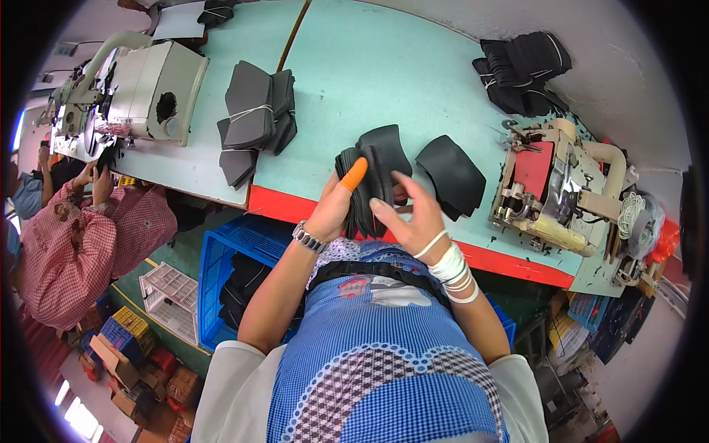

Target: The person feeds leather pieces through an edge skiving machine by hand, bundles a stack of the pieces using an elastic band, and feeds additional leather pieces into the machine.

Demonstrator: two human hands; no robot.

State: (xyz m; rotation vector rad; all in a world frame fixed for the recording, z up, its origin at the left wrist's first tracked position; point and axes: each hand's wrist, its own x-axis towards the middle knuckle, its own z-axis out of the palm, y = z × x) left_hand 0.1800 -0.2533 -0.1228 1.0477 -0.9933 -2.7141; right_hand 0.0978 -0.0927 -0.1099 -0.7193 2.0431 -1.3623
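Upright above the table's red front edge, a stack of cut black sheet pieces is gripped in my left hand, which wears an orange cover on its thumb. My right hand, with white bands round the wrist, has its thumb and fingers closed on the right side of the same stack. Some of the right fingertips are hidden behind the pieces. Just beyond the stack lies a loose black piece, partly covered by it. More black pieces lie flat to the right of my hands.
Tied bundles of dark pieces rest at the left, with more black bundles far right. A skiving-type machine stands right; another machine stands left. Below is a blue crate. A person in a checked garment works at the left.
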